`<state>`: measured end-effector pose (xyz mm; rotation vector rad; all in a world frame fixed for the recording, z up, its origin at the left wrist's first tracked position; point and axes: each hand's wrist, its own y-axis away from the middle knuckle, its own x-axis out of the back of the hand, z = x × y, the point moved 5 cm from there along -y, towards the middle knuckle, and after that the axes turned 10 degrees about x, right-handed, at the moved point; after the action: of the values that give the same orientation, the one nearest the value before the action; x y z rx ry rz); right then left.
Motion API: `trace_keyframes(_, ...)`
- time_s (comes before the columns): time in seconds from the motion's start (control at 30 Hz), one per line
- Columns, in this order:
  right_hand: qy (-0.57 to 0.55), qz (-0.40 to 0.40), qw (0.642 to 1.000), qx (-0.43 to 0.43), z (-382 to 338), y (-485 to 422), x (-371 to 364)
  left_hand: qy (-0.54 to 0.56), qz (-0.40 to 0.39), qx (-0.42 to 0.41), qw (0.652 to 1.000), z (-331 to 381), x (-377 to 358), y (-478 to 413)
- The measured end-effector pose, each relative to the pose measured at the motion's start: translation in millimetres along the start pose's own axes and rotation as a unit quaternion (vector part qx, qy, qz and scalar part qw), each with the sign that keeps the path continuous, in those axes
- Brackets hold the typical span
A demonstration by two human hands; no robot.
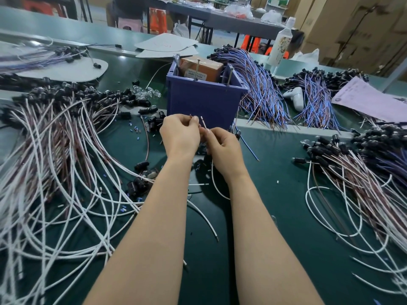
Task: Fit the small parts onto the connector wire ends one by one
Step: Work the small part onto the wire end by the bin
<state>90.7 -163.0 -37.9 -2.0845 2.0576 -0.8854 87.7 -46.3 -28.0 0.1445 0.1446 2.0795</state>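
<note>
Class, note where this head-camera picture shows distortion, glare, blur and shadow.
Head view: the wide-angle lens stretches the near forearms; glare patches the far green bench; bottle and cartons are blurred; the left hand and right hand, pinching wire ends, are sharp, shadowing the mat below.

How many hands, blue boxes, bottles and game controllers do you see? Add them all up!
hands: 2 (left hand, right hand)
blue bin: 1
white bottle: 1
white game controller: 1
Total: 5
</note>
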Motion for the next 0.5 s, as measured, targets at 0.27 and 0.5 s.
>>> trace_keyframes(0.27, -0.020, -0.005, 1.000, -0.011, 0.4, 0.4, -1.5, 0.001, 0.019, -0.026, 0.999, 3.5, 3.2, 2.6)
trace_keyframes(0.5, -0.026, 0.013, 0.999, -0.014, 2.6, 1.0, 2.0, -0.001, 0.080, -0.054, 0.995, 14.7, 22.6, -5.4)
